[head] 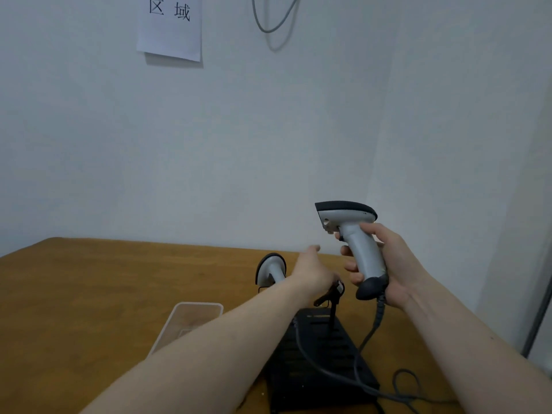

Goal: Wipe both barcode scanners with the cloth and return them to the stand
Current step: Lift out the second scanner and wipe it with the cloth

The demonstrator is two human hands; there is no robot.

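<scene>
My right hand (385, 264) grips the handle of a grey and black barcode scanner (352, 234), held upright in the air above the black stand (325, 354). Its grey cable (367, 339) hangs down across the stand's base. My left hand (310, 273) reaches forward over the stand's empty holder arm (331, 294), fingers stretched out and holding nothing. A second grey scanner (270, 268) sits in the stand's left holder, just left of my left hand. No cloth is in view.
A clear plastic tray (191, 321) lies on the brown wooden table (89, 294) left of the stand. The white wall stands close behind, with a paper sign (170, 25) and a hanging cable (268, 19). The table's right edge is near my right forearm.
</scene>
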